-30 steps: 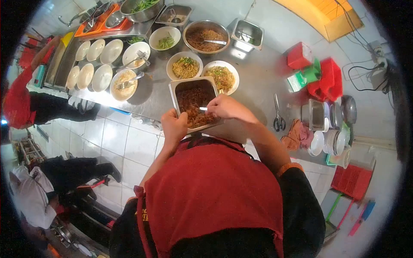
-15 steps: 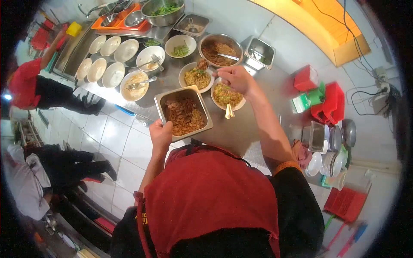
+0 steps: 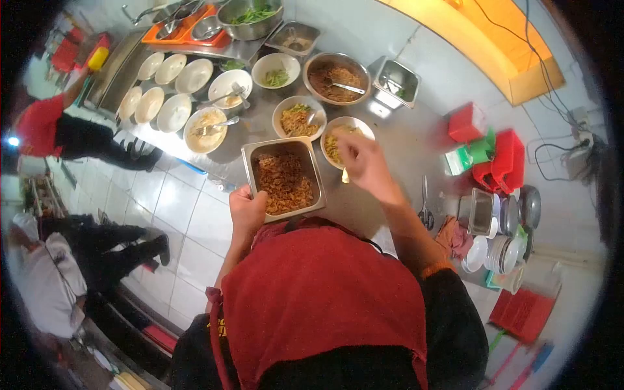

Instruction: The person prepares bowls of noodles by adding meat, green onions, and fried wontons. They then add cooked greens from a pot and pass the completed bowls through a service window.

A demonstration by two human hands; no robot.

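My left hand (image 3: 247, 211) grips the near left side of a square metal container (image 3: 318, 175), its thumb over the rim. Brown minced meat (image 3: 286, 182) fills much of it. My right hand (image 3: 367, 166), blurred and closed, holds a metal spoon (image 3: 316, 119) whose head is over the noodle bowl (image 3: 278, 117). Most of the handle is hard to make out. Brown topping lies on those noodles. Beneath my right hand, a second noodle bowl (image 3: 368, 129) is partly hidden, and a gold-coloured utensil end (image 3: 345, 175) pokes out at its near side.
Used bowls (image 3: 174, 114) line the counter's left. Behind stand a bowl of greens (image 3: 275, 71) and a large meat bowl (image 3: 335, 78) with a spoon. Scissors (image 3: 426, 208), red baskets (image 3: 507, 159) and stacked dishes (image 3: 497, 253) are at right. Two people (image 3: 45, 130) are at left.
My right hand has come down and nearer to me. The spoon, which carried meat above the noodle bowl, is lower and looks bare. The metal container has shifted slightly right and nearer.
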